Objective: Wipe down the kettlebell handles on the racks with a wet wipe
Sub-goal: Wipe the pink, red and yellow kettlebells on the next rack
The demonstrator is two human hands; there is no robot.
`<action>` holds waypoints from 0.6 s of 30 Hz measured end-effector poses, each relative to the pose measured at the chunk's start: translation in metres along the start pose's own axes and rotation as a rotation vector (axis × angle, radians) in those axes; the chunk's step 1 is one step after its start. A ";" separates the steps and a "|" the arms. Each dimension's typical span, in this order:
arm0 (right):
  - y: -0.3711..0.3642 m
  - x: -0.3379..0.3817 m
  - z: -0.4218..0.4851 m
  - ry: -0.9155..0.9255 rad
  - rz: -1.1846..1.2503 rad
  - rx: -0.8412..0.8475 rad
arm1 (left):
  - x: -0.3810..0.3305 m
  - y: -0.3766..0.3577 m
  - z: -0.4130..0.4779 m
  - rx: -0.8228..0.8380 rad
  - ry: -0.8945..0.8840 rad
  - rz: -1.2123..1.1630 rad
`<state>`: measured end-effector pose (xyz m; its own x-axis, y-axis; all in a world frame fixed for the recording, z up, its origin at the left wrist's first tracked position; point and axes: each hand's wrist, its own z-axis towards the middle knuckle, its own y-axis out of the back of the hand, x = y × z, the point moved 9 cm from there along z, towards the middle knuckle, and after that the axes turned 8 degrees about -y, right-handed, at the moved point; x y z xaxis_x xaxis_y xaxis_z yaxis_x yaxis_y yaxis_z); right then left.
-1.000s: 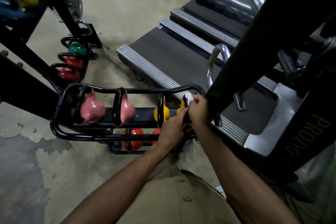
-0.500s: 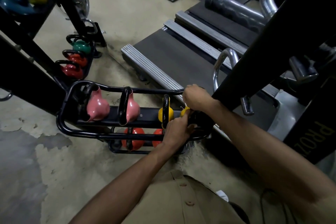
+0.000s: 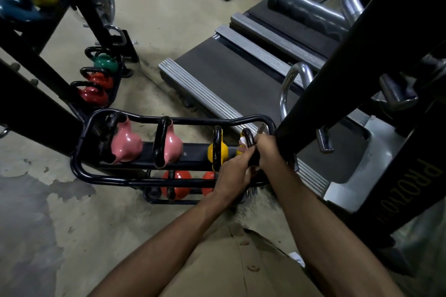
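Your left hand [image 3: 233,175] grips the small yellow kettlebell [image 3: 239,152] and your right hand [image 3: 269,152] curls round its black loop handle [image 3: 248,136], so rub the white wet wipe [image 3: 243,141] all the way round.

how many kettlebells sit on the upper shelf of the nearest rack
4, left to right: pink kettlebell, second pink kettlebell, yellow kettlebell, and far-right yellow kettlebell, mostly covered by the left hand and right hand gripping it. Another could hide behind them.
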<state>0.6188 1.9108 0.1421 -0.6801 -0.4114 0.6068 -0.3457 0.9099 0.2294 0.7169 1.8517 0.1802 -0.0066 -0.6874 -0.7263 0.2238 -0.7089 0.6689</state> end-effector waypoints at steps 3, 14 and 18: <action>-0.005 -0.009 0.003 -0.110 0.261 0.119 | 0.000 -0.001 0.002 0.010 -0.006 0.030; -0.023 0.075 -0.018 0.678 -1.059 -0.270 | 0.007 0.000 0.011 0.113 0.003 0.114; -0.052 0.074 -0.033 0.709 -1.586 -0.040 | 0.010 0.002 0.008 0.067 0.016 0.088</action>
<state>0.6078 1.8350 0.2003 0.6714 -0.7407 -0.0220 -0.3189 -0.3156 0.8937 0.7096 1.8427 0.1754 0.0256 -0.7452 -0.6663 0.1568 -0.6553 0.7389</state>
